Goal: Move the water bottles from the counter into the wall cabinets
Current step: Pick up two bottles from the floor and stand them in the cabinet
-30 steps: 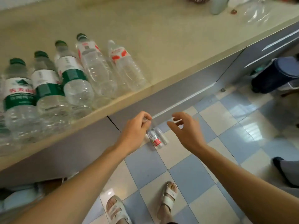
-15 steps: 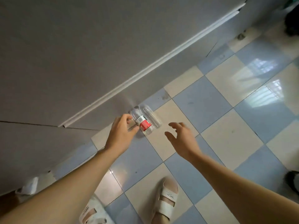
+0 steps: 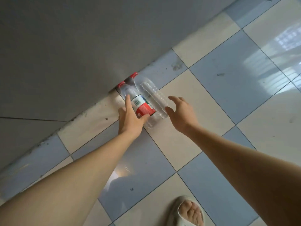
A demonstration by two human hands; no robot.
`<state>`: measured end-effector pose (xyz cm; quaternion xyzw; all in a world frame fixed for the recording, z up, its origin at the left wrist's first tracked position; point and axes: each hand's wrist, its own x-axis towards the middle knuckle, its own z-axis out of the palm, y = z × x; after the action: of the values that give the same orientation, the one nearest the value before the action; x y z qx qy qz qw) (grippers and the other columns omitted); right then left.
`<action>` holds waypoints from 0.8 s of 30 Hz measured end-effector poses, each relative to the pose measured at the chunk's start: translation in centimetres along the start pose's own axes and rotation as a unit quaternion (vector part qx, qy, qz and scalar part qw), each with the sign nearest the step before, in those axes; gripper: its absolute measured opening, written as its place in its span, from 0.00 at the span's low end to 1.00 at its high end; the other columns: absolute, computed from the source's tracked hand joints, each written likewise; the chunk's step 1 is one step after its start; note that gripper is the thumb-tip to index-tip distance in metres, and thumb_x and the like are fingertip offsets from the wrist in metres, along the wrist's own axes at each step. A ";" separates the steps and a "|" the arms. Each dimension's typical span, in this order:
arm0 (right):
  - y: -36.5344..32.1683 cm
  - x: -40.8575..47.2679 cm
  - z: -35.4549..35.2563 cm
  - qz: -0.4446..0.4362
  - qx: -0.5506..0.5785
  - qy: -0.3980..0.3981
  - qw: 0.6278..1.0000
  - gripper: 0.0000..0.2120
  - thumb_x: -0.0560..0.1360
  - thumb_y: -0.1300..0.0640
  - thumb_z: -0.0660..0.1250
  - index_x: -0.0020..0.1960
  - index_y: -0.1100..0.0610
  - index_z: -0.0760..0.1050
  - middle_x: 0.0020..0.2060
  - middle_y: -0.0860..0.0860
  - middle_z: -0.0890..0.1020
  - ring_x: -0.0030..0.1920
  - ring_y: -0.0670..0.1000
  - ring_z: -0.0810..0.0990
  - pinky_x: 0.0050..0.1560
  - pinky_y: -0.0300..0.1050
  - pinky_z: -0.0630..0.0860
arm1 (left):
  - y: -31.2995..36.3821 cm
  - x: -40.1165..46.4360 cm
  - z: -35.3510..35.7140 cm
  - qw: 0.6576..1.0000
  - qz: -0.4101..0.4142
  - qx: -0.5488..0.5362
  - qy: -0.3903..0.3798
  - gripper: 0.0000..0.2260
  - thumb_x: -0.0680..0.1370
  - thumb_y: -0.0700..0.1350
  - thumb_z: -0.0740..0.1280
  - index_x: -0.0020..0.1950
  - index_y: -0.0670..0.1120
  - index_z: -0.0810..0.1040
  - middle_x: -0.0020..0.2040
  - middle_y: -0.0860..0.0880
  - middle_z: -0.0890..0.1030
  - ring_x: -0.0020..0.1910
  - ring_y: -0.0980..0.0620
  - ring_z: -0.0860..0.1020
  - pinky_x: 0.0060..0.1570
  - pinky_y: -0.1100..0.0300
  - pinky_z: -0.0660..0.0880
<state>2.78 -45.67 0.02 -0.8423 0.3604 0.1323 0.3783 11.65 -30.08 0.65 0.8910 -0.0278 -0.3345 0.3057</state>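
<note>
Grey cabinet front (image 3: 68, 51) fills the upper left; 2 bottles lie side by side on the tile floor (image 3: 216, 98), red caps at the cabinet's foot, so neither is on the counter nor in a wall cabinet yet. Left hand (image 3: 130, 118) clamps the labelled bottle (image 3: 140, 103), thumb across the red label, fingers along its far side. Just right of that grip, touching it, lies the clear bottle (image 3: 154, 98); right hand (image 3: 180, 111) hovers over its base end, fingers spread, holding nothing. Step looks like a 2-handed pickup; wrap each mid-body, not the thin base, and lift both level; thin plastic may dent or slip. Sandalled foot (image 3: 187, 211) bottom right.
</note>
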 end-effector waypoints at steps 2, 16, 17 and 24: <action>0.4 1.2 1.0 0.005 0.016 -0.011 1.000 0.24 0.82 0.53 0.63 0.77 0.52 0.65 0.71 0.54 0.73 0.70 0.57 0.72 0.64 0.47 0.68 | -0.4 1.3 1.4 0.998 -0.016 -0.049 0.023 0.49 0.74 0.53 0.76 0.82 0.55 0.44 0.67 0.42 0.70 0.65 0.40 0.74 0.56 0.52 0.72; 3.4 -6.0 3.8 0.112 0.087 -0.063 0.988 0.15 0.74 0.52 0.75 0.55 0.51 0.73 0.50 0.49 0.79 0.49 0.52 0.78 0.46 0.45 0.74 | -4.1 -2.1 1.9 0.997 0.017 -0.025 -0.077 0.48 0.71 0.45 0.80 0.81 0.56 0.52 0.70 0.49 0.72 0.64 0.46 0.77 0.63 0.44 0.75; 3.6 -6.2 3.5 0.114 0.085 -0.067 0.988 0.12 0.74 0.52 0.74 0.54 0.52 0.74 0.48 0.49 0.79 0.49 0.52 0.79 0.46 0.44 0.74 | -4.2 -2.4 1.8 0.996 0.019 -0.012 -0.084 0.47 0.71 0.45 0.79 0.81 0.56 0.53 0.70 0.49 0.72 0.64 0.46 0.77 0.63 0.44 0.75; 2.0 -2.5 1.0 0.090 0.088 -0.013 0.992 0.22 0.77 0.46 0.70 0.65 0.56 0.75 0.56 0.52 0.81 0.54 0.51 0.79 0.52 0.46 0.76 | -2.2 0.6 1.7 0.999 0.025 -0.014 -0.038 0.30 0.74 0.53 0.75 0.73 0.49 0.70 0.65 0.49 0.78 0.62 0.47 0.78 0.61 0.48 0.77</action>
<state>-0.39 -44.62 -0.50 -0.7682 0.4399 0.1443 0.4421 10.77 -29.31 -1.98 0.8725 -0.0572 -0.3602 0.3251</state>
